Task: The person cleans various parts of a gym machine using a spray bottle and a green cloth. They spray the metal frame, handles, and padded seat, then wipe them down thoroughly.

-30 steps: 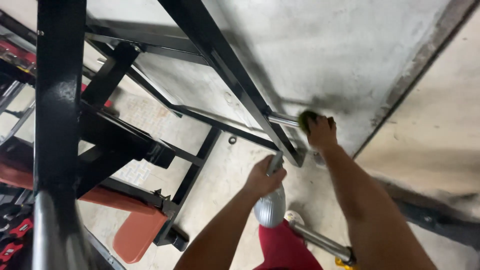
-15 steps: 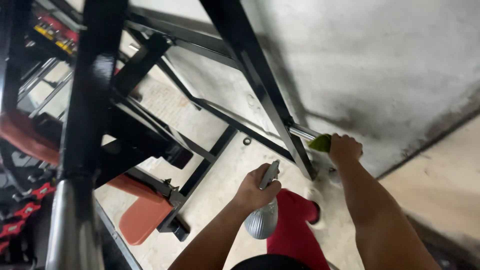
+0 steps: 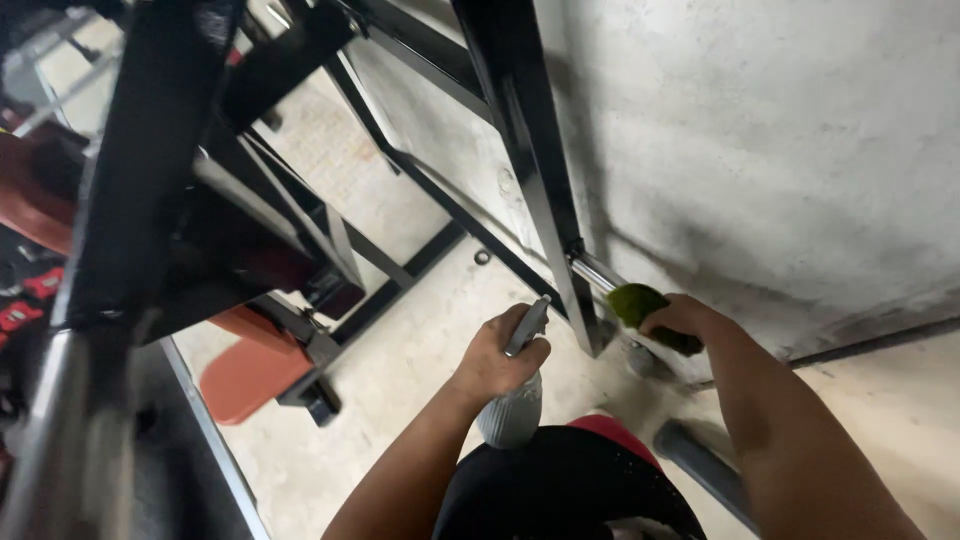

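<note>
My left hand (image 3: 502, 352) grips a grey spray bottle (image 3: 512, 410) by its neck, trigger at the top, held low over the floor. My right hand (image 3: 682, 318) presses a green cloth (image 3: 634, 302) around a chrome peg (image 3: 592, 271) that sticks out of a slanted black steel post (image 3: 530, 150) of a gym machine. The two hands are about a hand's width apart, with the post's foot between them.
Black frame bars (image 3: 420, 190) cross the concrete floor. An orange-red padded seat (image 3: 250, 372) sits at the lower left. A steel bar (image 3: 60, 440) runs down the left edge. A grey wall (image 3: 760, 130) stands right. My knee in red and black (image 3: 570, 480) is below.
The view has shifted and drawn closer to the post. My right hand with the cloth has slid along the chrome peg; my left hand has kept hold of the bottle.
</note>
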